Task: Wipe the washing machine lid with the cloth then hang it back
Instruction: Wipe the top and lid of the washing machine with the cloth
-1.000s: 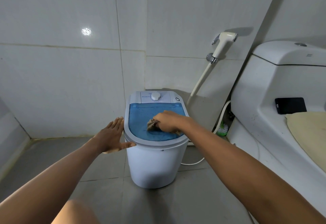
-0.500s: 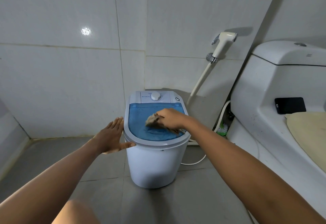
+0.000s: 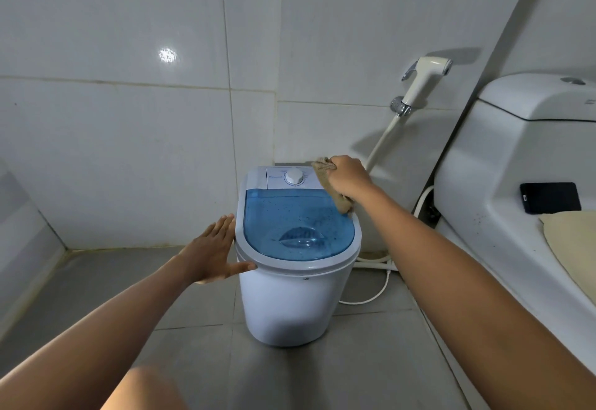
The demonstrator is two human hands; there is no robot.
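Washing machine (image 3: pixel 292 293) stood on the floor, its blue lid (image 3: pixel 298 227) shut between both hands. Left hand (image 3: pixel 211 253) lay flat and open against its side rim, holding nothing. Right hand (image 3: pixel 350 179) gripped the bunched cloth (image 3: pixel 325 172) at the lid's far corner.

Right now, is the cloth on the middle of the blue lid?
No, the right hand holds the cloth bunched at the far right corner of the blue lid, by the control panel.
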